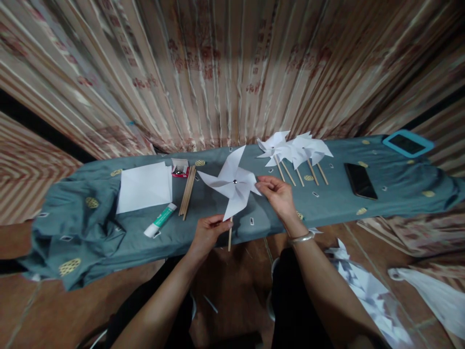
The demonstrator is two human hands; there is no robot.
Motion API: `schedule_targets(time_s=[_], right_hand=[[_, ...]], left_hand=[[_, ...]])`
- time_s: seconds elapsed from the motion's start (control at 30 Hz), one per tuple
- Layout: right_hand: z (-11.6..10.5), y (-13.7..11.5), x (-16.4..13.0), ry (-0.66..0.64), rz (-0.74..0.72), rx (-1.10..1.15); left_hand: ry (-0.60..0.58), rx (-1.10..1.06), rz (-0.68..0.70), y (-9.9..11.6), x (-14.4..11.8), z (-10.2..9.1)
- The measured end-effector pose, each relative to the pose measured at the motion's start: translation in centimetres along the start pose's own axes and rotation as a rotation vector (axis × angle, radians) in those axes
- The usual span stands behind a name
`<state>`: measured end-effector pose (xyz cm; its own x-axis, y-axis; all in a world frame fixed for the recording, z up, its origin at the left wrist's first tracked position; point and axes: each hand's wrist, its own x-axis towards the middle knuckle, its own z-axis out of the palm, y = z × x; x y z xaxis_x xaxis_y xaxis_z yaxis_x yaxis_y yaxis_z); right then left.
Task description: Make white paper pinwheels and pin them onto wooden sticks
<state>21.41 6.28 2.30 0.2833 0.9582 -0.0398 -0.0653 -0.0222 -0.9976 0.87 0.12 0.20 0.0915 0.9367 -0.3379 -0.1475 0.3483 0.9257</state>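
A white paper pinwheel (232, 189) with a shiny metal pin at its centre is held over the near edge of the cloth-covered table. My left hand (210, 232) pinches its wooden stick (230, 237) just below the blades. At the pinwheel's right side, the thumb and fingers of my right hand (278, 194) are closed on the tip of one blade. Left of the pinwheel lie several loose wooden sticks (187, 194) and a small red and white box (180, 168) of metal pins.
White paper sheets (145, 188) and a glue stick (160, 220) lie to the left. Several pinwheels (296, 150) lie at the back right, near a black phone (360, 181) and a blue-framed tablet (408, 143). Folded white paper pieces (366, 291) are on the floor at right.
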Motion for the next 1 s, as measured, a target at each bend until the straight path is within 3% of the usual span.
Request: schedule_targets(time_s=[0.3,1.0], right_hand=[[0.4,0.5,-0.8,-0.053,0.07,0.001],[3.0,0.6,-4.1,-0.222,0.237,0.126]], left_hand=[[0.073,-0.035,0.029,-0.3,0.7,-0.3],[0.093,-0.074,0.063,-0.5,1.5,0.1]])
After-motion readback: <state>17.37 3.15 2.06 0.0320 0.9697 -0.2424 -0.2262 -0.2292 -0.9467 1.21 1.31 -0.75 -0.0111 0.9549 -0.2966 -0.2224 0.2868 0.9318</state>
